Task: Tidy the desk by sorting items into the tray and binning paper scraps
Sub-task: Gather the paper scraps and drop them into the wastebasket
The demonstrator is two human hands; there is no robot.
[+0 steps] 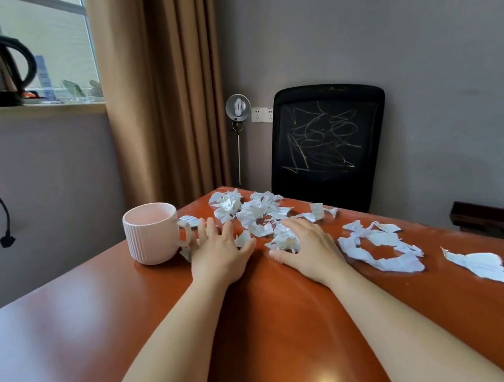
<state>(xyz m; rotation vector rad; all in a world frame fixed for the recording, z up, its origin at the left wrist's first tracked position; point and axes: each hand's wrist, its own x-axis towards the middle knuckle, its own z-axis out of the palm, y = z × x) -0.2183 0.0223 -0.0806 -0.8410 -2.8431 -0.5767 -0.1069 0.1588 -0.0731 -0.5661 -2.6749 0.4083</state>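
A: How are the hands placed?

B: Both are laid palm-down on the desk [70,339]. The left hand [219,255] is spread flat with fingers apart, nothing gripped. The right hand [309,247] is cupped loosely over a crumpled clump of paper [285,239]; whether the clump is actually gripped cannot be told.

A: Where are the paper scraps found?

B: A dense heap of scraps [253,211] is seen just beyond both hands, toward the far corner of the desk. One scrap [243,239] is caught between the left hand's fingers and thumb side, and a small piece [185,253] is seen at that hand's outer edge. A torn strip cluster [378,247] is spread just to the right of the right hand, and a larger single piece [481,265] is left further right, well apart.

A: Anything else close by?

B: A pink ribbed mug [153,234] is stood upright just left of the left hand, its handle turned toward the fingers. A black chair [328,141] is placed beyond the desk.
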